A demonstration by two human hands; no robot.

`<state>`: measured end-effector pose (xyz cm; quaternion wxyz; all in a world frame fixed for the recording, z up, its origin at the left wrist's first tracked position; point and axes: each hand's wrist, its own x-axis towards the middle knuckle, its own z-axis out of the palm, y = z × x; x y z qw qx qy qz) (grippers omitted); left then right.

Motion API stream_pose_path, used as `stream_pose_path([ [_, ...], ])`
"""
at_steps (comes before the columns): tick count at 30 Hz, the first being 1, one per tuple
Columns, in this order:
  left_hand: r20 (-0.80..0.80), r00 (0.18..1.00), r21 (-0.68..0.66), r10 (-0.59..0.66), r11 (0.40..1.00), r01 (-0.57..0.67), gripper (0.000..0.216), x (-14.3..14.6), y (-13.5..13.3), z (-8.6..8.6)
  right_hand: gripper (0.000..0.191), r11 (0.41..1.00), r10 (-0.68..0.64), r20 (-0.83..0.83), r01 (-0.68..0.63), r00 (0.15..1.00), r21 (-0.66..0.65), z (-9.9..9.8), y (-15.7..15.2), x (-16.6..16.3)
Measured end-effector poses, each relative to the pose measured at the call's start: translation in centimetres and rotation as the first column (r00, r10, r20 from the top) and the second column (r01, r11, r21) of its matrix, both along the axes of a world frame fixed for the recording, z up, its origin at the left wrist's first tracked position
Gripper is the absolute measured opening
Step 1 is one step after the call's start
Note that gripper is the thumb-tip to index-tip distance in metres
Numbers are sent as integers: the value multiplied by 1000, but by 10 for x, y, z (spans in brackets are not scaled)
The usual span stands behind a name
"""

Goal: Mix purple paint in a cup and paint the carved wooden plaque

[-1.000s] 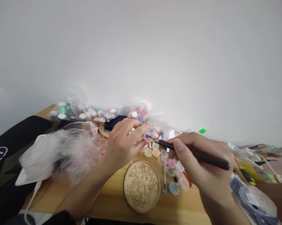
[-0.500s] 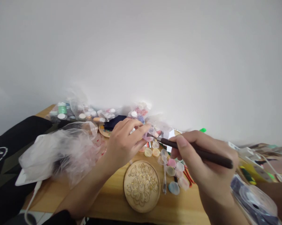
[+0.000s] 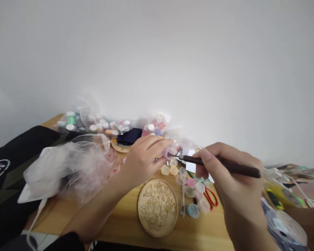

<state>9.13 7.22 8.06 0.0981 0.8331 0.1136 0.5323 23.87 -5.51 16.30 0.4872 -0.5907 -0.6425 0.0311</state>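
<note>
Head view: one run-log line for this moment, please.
left hand: holds small pink pot | right hand: holds brush, tip at pot | carved wooden disc: flat on table, untouched

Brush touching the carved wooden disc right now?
Apart. Head view: right hand holds the brush, tip at the small pot in the left hand; the carved wooden disc lies below, gap between.

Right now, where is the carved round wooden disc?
In the head view, the carved wooden disc lies on the table, low centre, just below the left hand and left of the small paint pots.
</note>
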Motion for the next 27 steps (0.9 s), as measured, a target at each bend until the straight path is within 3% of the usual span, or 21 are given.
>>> stream_pose_path([
  [5, 71, 994, -94, -82, 992, 88, 25, -4, -2, 4, 23, 1000, 6, -172, -7, 985, -6, 4, 5, 6],
  [10, 104, 984, -122, -143, 980, 155, 29, -7, -3, 6, 23, 997, 71, -440, -69, 895, 21, 0, 17, 14],
  [15, 128, 984, -99, -126, 985, 140, 28, -8, -3, 6, 25, 988, 112, -525, -149, 844, -28, -2, 18, 15],
  [21, 167, 977, -56, -130, 988, 141, 32, -8, -2, 5, 23, 981, 144, -446, -188, 884, -55, 2, 10, 14],
  [27, 189, 974, -32, -128, 990, 136, 33, -6, -1, 4, 20, 975, 175, -110, -188, 978, -115, 14, 2, 17],
])
